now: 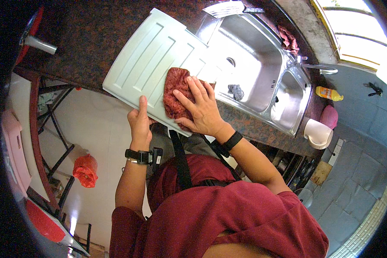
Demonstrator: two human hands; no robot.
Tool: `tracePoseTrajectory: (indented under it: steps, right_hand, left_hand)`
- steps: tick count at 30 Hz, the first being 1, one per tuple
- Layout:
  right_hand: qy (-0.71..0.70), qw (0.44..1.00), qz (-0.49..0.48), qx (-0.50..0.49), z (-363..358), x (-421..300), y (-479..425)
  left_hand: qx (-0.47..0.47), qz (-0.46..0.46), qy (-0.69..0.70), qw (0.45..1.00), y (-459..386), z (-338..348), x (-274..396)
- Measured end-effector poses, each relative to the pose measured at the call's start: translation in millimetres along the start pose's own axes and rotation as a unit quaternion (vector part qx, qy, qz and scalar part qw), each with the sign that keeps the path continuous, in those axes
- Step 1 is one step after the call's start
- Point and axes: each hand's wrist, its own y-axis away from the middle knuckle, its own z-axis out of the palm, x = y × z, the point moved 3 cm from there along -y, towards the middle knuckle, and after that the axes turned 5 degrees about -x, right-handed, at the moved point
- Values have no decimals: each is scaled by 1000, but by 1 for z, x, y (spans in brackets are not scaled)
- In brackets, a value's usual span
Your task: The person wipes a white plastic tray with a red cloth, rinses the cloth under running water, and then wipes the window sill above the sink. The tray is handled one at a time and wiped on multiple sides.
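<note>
A pale plastic panel with long moulded grooves lies tilted across the dark speckled countertop and over the left edge of the steel sink. My left hand grips its near edge, thumb on top and fingers mostly hidden underneath. Under my right hand, a crumpled reddish-brown cloth is held against the panel's lower right part. The fingers of that hand are spread over the cloth. Inside the larger basin sits a grey scouring pad, just right of the panel.
A broad-bladed utensil with a black handle rests at the sink's far edge. Beyond the faucet stand a yellow bottle and a white container. A red plastic bag is on the floor at left.
</note>
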Motion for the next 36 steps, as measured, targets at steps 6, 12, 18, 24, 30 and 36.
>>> tracePoseTrajectory:
  steps: [6,12,18,24,30,36]
  right_hand:
    - [0,1000,2,-1,1,1,-1]
    - [-6,1000,3,1,1,2,-3]
    - [-12,1000,6,1,2,2,-6]
    - [-9,1000,8,-3,3,3,-8]
    - [-11,1000,5,2,2,4,-11]
    - [0,1000,0,5,4,5,-13]
  left_hand:
    - [0,-2,-1,1000,1,2,3]
    - [3,2,-22,1000,-1,-1,0]
    - [15,0,-30,999,-2,-1,-1]
    - [-9,-9,-43,999,-4,-6,-4]
    - [-9,-12,-37,999,-9,-12,-10]
    - [9,-9,-23,1000,-2,-1,0]
